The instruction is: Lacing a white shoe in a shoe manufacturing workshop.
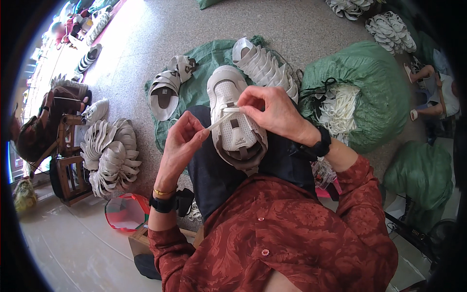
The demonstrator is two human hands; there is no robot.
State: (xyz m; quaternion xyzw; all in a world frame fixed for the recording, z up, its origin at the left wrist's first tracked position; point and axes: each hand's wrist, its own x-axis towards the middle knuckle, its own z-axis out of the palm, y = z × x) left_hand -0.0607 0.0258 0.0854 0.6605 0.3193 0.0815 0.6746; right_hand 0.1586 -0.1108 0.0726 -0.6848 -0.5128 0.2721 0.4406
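A white and beige shoe upper (238,135) lies across my lap, its toe pointing away from me and its opening toward my body. A flat white shoelace (223,119) runs over its lacing area. My left hand (184,138) pinches the lace between thumb and fingers, just left of the upper. At the upper's right side, my right hand (272,111) is closed with its fingertips on the lace near the eyelets. Between the two hands the lace slants across the upper. What lies under the right fingertips is partly hidden.
Nested shoe uppers (265,68) and a few separate ones (164,95) lie on a green sheet (202,61) ahead. On the right, a green sack (377,97) holds white laces (340,109). More stacked uppers (109,155) and a red-rimmed basket (127,212) are at left. Other people sit at both sides.
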